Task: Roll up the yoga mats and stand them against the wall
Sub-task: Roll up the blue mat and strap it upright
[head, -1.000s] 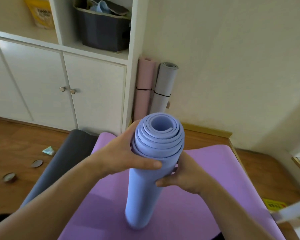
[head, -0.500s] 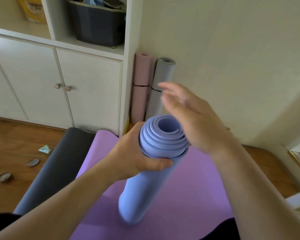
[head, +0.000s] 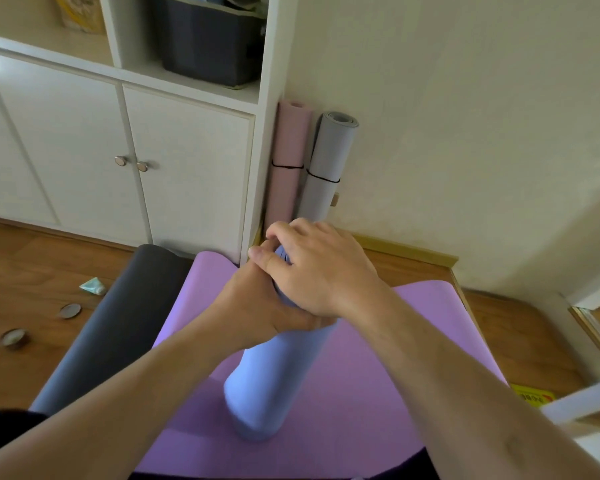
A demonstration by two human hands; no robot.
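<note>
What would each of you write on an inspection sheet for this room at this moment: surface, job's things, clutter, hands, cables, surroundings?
Surface: wooden floor; flat purple mat and flat dark grey mat on it.
Job's things: rolled blue mat on end on the purple mat; pink roll and grey roll upright at the wall.
Clutter: two round lids, wrapper.
Hands: left hand grips the blue roll; right hand rests on top.
Cables: nothing seen.
Surroundings: white cabinet, dark bin.

Soft even daylight, wide-angle bending at edges, hands perhaps slightly blurred.
</note>
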